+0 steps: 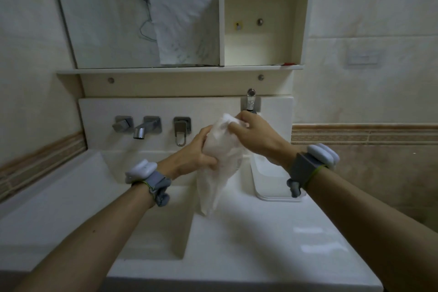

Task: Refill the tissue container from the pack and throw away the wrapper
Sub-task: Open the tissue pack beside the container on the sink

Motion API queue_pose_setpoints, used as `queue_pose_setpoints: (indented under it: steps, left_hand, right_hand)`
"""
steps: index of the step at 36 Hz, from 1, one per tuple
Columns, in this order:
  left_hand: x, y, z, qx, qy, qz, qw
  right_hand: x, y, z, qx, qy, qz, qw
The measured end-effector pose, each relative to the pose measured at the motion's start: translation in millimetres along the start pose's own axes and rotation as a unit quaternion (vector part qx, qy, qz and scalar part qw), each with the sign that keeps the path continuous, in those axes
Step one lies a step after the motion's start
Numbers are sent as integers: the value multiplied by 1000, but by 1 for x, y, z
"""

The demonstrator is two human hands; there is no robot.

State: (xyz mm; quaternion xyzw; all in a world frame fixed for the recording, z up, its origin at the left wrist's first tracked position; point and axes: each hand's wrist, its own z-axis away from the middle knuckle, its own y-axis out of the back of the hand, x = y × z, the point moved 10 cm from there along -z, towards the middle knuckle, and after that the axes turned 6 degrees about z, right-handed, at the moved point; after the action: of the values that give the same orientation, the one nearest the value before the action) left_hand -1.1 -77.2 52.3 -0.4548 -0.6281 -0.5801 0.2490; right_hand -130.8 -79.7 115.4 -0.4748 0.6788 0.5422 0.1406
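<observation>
A white, crumpled tissue wrapper (pixel 219 168) hangs in the air over the sink counter, held by both hands. My left hand (pixel 198 152) grips its left side at mid height. My right hand (pixel 254 136) pinches its top end, near the wall. The lower part of the wrapper droops loose toward the counter. To the right, partly behind my right wrist, the white tissue container (pixel 267 180) stands on the counter, its inside mostly hidden.
A sink basin (pixel 156 225) lies at the lower left, with wall taps and a spout (pixel 142 129) above it. A second tap (pixel 250 99) sits behind my right hand. Above are a shelf (pixel 180 70), a mirror and an open white cabinet box (pixel 263 23).
</observation>
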Motion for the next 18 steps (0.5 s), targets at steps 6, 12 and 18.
queue_pose_setpoints:
  steps: [6,12,18]
  left_hand:
    - [-4,-10,0,-12,37,12,999]
    - [-8,-6,-5,3,61,7,998]
    - [-16,3,-11,45,107,-31,993]
  right_hand:
    - [20,-4,1,-19,-107,-195,975]
    - [40,13,3,64,-180,-318,929]
    - [65,28,1,129,-223,-430,866]
